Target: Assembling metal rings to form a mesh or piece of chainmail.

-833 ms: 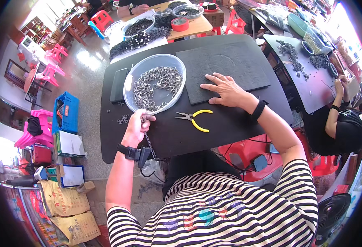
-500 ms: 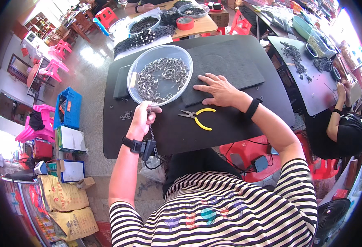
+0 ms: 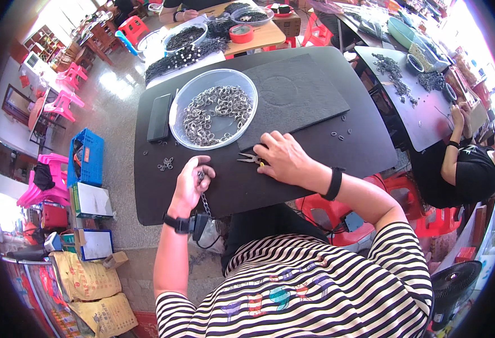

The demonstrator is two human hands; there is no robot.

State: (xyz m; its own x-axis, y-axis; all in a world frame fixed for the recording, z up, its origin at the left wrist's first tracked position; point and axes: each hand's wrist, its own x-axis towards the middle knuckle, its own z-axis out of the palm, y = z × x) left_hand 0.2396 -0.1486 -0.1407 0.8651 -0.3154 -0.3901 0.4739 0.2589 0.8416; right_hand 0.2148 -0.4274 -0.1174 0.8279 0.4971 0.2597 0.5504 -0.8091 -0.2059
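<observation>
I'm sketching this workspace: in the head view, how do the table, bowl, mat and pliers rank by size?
1. Table
2. Bowl and mat: too alike to rank, as the bowl hides part of the mat
3. Pliers, partly covered by the right hand

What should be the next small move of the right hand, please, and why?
Probably the right hand should lift the pliers toward the chain: its fingers lie over the handles, and the left hand holds the chain close by.
</observation>
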